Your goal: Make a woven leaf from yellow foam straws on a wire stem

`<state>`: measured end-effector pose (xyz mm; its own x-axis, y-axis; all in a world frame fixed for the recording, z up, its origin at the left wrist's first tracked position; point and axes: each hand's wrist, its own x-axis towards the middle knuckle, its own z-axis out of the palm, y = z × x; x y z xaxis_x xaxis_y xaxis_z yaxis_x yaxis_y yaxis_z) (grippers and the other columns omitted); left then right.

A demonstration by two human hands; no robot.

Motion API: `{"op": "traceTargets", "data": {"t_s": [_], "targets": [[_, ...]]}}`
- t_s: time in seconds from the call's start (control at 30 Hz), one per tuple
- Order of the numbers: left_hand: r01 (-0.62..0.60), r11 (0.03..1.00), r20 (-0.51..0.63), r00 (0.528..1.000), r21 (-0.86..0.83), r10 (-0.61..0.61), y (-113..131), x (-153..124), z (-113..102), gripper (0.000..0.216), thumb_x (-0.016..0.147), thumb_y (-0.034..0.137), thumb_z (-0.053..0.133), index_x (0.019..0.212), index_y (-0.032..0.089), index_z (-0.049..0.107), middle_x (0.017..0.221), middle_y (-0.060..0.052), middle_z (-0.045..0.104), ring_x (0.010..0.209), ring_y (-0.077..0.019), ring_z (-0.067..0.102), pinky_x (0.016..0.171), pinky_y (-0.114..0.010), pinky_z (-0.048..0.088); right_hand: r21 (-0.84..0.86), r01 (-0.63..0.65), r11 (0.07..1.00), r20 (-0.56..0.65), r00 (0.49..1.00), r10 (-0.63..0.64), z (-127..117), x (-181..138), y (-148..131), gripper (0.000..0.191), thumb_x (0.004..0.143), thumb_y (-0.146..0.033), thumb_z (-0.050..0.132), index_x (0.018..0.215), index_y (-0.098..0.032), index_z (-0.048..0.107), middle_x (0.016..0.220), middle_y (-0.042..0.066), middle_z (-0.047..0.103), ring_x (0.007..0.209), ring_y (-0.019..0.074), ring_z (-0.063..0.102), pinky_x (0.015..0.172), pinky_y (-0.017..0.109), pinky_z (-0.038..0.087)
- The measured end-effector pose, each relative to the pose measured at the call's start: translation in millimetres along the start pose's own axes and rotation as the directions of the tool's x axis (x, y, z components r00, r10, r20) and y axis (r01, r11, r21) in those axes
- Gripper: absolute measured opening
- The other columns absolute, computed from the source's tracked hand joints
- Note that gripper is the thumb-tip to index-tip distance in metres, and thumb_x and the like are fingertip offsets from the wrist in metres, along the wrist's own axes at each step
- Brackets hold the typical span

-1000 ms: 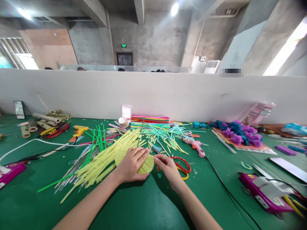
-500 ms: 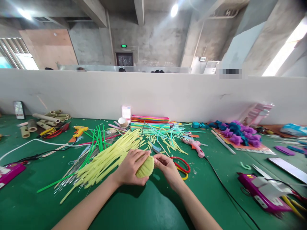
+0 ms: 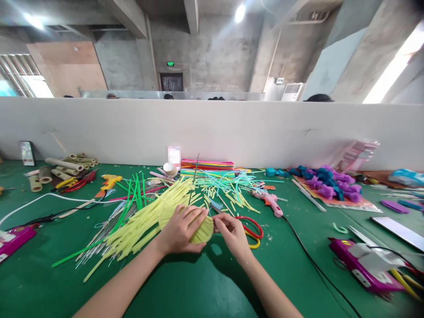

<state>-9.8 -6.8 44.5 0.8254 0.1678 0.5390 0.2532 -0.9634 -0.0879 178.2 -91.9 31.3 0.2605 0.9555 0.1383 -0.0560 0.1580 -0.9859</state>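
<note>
My left hand [image 3: 180, 230] is wrapped over a tight bundle of short yellow straw pieces [image 3: 203, 231], holding it just above the green table [image 3: 198, 287]. My right hand [image 3: 232, 232] pinches the bundle's right edge with thumb and fingertips. A long heap of yellow straws [image 3: 142, 223] lies directly left of the bundle, under my left wrist. Red-handled scissors [image 3: 251, 227] lie just right of my right hand.
A pink glue gun [image 3: 270, 201] and loose green and yellow straws [image 3: 228, 185] lie behind my hands. A stack of coloured straws [image 3: 207, 165] sits by the white partition [image 3: 212, 128]. Magenta devices [image 3: 364, 265], purple-blue foam flowers [image 3: 327, 183] and a black cable [image 3: 308, 256] are to the right.
The bundle has turned slightly in my hands, its ribbed end now tilted up more. Both hands stay in the same spot.
</note>
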Motion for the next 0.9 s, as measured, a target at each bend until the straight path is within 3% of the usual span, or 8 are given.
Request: {"op": "traceTargets", "data": {"t_s": [0.17, 0.37, 0.53, 0.67, 0.9], "targets": [[-0.021, 0.999, -0.001, 1.000, 0.047, 0.021, 2, 0, 2, 0.074, 0.090, 0.054, 0.047, 0.150, 0.011, 0.034, 0.136, -0.018, 0.059, 0.119, -0.0354, 0.053, 0.097, -0.050, 0.032, 0.028, -0.055, 0.998, -0.015, 0.998, 0.055, -1, 4, 2, 0.038, 0.067, -0.052, 0.080, 0.063, -0.018, 0.064, 0.055, -0.001, 0.060, 0.053, 0.0146, 0.054, 0.058, 0.029, 0.049], [-0.031, 0.998, -0.024, 0.999, 0.061, 0.032, 6, 1, 5, 0.077, 0.090, 0.055, 0.047, 0.151, 0.010, 0.031, 0.137, -0.018, 0.059, 0.119, -0.0356, 0.053, 0.097, -0.049, 0.033, 0.107, -0.118, 0.987, -0.016, 0.993, 0.120, 1, 3, -2, 0.036, 0.064, -0.050, 0.083, 0.069, -0.017, 0.068, 0.062, 0.000, 0.064, 0.058, 0.0135, 0.056, 0.059, 0.025, 0.047], [-0.026, 0.993, -0.073, 0.997, 0.119, 0.035, 7, 2, 6, 0.073, 0.091, 0.053, 0.048, 0.148, 0.009, 0.037, 0.135, -0.018, 0.059, 0.118, -0.0347, 0.054, 0.098, -0.049, 0.034, 0.207, -0.202, 0.957, -0.021, 0.977, 0.211, 4, 1, -4, 0.038, 0.064, -0.047, 0.084, 0.083, -0.018, 0.067, 0.068, 0.000, 0.068, 0.062, 0.0136, 0.062, 0.063, 0.024, 0.050], [-0.029, 0.984, -0.081, 0.996, 0.174, 0.044, 5, 1, 9, 0.068, 0.092, 0.051, 0.047, 0.145, 0.008, 0.043, 0.137, -0.018, 0.059, 0.119, -0.0336, 0.054, 0.099, -0.049, 0.034, 0.279, -0.292, 0.915, 0.003, 0.953, 0.303, 5, 1, -2, 0.038, 0.065, -0.046, 0.085, 0.076, -0.017, 0.063, 0.063, -0.001, 0.066, 0.056, 0.0118, 0.061, 0.064, 0.026, 0.053], [-0.044, 0.981, -0.058, 0.997, 0.190, 0.056, 6, 1, 12, 0.067, 0.093, 0.053, 0.044, 0.143, 0.007, 0.046, 0.137, -0.017, 0.059, 0.118, -0.0324, 0.053, 0.097, -0.049, 0.034, 0.343, -0.354, 0.870, 0.032, 0.930, 0.365, -1, 3, 2, 0.032, 0.063, -0.037, 0.087, 0.075, -0.014, 0.069, 0.067, 0.001, 0.069, 0.057, 0.0111, 0.063, 0.065, 0.025, 0.054]]}}
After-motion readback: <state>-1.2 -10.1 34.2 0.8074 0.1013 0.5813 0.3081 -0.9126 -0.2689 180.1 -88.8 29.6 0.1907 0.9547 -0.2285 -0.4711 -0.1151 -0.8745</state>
